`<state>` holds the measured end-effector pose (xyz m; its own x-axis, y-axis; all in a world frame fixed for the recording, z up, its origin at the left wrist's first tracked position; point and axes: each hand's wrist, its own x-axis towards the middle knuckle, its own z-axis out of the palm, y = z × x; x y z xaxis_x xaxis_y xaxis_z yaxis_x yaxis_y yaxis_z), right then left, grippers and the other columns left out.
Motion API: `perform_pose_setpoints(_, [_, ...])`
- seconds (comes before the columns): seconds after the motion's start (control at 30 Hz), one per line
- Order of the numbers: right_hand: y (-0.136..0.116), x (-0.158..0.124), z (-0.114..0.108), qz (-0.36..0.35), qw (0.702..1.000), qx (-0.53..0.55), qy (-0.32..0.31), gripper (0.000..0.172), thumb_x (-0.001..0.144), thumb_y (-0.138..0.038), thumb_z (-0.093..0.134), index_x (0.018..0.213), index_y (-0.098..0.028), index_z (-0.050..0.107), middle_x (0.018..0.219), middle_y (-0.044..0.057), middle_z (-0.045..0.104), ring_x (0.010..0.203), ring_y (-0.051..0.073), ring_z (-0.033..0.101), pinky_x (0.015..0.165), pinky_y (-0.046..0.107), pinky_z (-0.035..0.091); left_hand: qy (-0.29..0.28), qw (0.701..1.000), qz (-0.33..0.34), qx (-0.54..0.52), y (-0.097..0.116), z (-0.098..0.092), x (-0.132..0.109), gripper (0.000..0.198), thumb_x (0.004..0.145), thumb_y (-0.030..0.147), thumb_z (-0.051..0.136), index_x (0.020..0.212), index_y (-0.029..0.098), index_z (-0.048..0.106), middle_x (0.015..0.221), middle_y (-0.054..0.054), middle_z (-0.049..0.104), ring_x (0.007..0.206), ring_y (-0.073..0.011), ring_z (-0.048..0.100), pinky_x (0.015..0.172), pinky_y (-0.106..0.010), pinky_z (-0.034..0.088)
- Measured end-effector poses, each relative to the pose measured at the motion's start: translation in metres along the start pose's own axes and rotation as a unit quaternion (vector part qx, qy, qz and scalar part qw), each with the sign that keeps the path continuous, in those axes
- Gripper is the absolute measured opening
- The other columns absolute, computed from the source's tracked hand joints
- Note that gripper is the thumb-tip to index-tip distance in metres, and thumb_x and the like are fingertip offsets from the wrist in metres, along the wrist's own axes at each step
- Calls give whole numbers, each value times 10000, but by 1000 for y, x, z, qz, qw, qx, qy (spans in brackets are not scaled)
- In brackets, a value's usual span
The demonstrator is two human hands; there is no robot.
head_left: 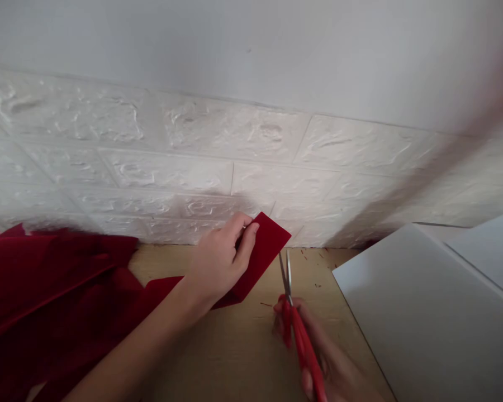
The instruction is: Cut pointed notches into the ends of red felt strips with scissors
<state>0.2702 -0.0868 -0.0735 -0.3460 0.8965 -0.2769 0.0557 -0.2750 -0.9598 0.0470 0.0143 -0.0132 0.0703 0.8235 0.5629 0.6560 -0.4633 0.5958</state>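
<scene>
My left hand [220, 259] pinches the end of a red fabric strip [266, 245], thumb on top, holding it up near the white brick-pattern wall. The strip runs back left into a large heap of the same red fabric [54, 296]. My right hand [324, 357] grips red-handled scissors [299, 335] low at the right. Their metal blades [285, 273] point up and away, slightly apart, just right of the strip's edge and not touching it.
The work lies on a light wooden tabletop [238, 346] against the wall [235, 167]. Large white boards [431, 312] lie on the table's right side. Small red scraps [316, 257] dot the wood near the wall.
</scene>
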Motion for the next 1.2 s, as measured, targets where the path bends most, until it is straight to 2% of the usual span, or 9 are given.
perform_pose_setpoints(0.1, [-8, 0, 8, 20, 1000, 7, -21, 739, 660, -470, 856, 1332, -367, 568, 1254, 129, 582, 1034, 283, 636, 657, 339, 616, -14, 1000, -5, -8, 1, 1, 0, 237, 997, 313, 446, 846, 186, 577, 517, 66, 475, 442, -81, 414, 480, -231, 287])
perform_pose_setpoints(0.17, [-17, -1, 15, 22, 1000, 17, -12, 685, 680, -396, 852, 1306, -350, 578, 1208, 110, 582, 897, 221, 641, 661, 322, 611, -27, 999, -5, -18, 2, 1, -1, 245, 998, 324, 448, 838, 187, 573, 514, 67, 476, 445, -79, 418, 479, -230, 287])
perform_pose_setpoints(0.3, [-25, -1, 25, 20, 999, 31, 22, 620, 701, -467, 830, 1252, -334, 579, 1083, 73, 585, 760, 164, 603, 571, 260, 559, -57, 997, -19, -45, 3, 3, -1, 259, 1006, 347, 444, 842, 192, 570, 514, 72, 480, 443, -75, 418, 471, -226, 290])
perform_pose_setpoints(0.4, [-21, 3, 25, -13, 999, 21, 46, 565, 769, -581, 754, 1229, -305, 575, 1028, 71, 574, 774, 168, 595, 605, 272, 554, -68, 995, -37, -59, 3, 4, 0, 273, 1007, 366, 436, 840, 194, 567, 523, 70, 491, 448, -78, 428, 464, -229, 293])
perform_pose_setpoints(0.53, [-22, 11, 21, -36, 999, -31, 22, 432, 873, -618, 639, 1091, -251, 572, 1002, 64, 557, 852, 174, 579, 653, 269, 539, -78, 994, -47, -67, 3, 4, 1, 298, 1007, 384, 428, 815, 193, 551, 526, 70, 478, 457, -79, 420, 471, -238, 295])
perform_pose_setpoints(0.7, [-27, 17, 24, -48, 995, -82, 17, 499, 883, -708, 555, 1001, -224, 537, 919, 54, 561, 865, 182, 539, 776, 319, 526, -83, 992, -51, -75, 2, 5, 0, 290, 1004, 389, 434, 825, 195, 554, 529, 74, 466, 456, -75, 407, 475, -239, 293])
perform_pose_setpoints(0.87, [-21, 17, 26, -40, 994, -95, 29, 479, 909, -671, 541, 1097, -231, 537, 987, 66, 555, 945, 200, 538, 820, 334, 520, -88, 992, -58, -74, 1, 6, 0, 290, 1005, 391, 432, 833, 195, 558, 527, 76, 477, 453, -72, 406, 475, -236, 296])
perform_pose_setpoints(1.1, [-18, 18, 27, -61, 992, -97, 47, 368, 923, -589, 562, 1043, -241, 561, 961, 54, 559, 909, 198, 547, 804, 326, 516, -95, 990, -62, -79, -1, 9, 1, 285, 1007, 391, 432, 844, 199, 567, 532, 76, 468, 460, -73, 402, 476, -240, 290])
perform_pose_setpoints(1.2, [-18, 20, 28, -75, 991, -93, 54, 376, 912, -590, 578, 1025, -232, 569, 934, 52, 553, 881, 192, 532, 801, 320, 504, -96, 990, -64, -86, 0, 8, 2, 284, 1003, 385, 431, 834, 199, 563, 534, 75, 476, 459, -74, 402, 479, -243, 291])
